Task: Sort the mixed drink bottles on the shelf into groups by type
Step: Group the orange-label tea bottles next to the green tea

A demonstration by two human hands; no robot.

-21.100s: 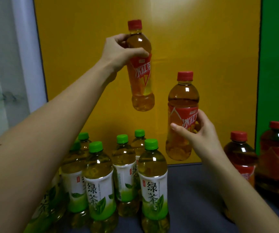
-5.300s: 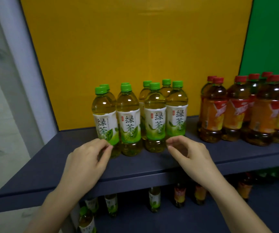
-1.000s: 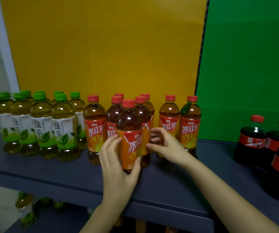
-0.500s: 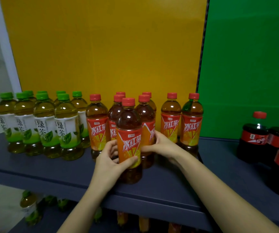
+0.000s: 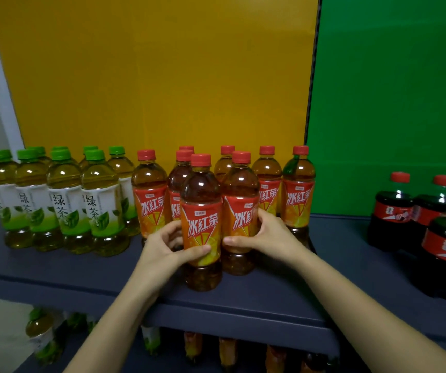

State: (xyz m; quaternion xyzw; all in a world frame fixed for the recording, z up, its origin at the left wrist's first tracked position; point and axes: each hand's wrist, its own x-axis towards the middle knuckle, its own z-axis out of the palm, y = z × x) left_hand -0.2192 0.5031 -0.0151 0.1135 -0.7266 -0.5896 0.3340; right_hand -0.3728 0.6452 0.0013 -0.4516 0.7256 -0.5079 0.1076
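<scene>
Front iced-tea bottle (image 5: pixel 201 224) — stood upright near the shelf (image 5: pixel 243 300) edge, clasped by the left hand (image 5: pixel 162 246) | neighbouring iced-tea bottle (image 5: pixel 239 214) gripped by the right hand (image 5: pixel 267 235) | green-tea bottles (image 5: pixel 63 200) grouped at left — cola bottles (image 5: pixel 426 219) at right.

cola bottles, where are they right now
In the head view the cola bottles stand at the far right of the shelf, before the green panel, apart from the red-capped iced tea group.
</scene>
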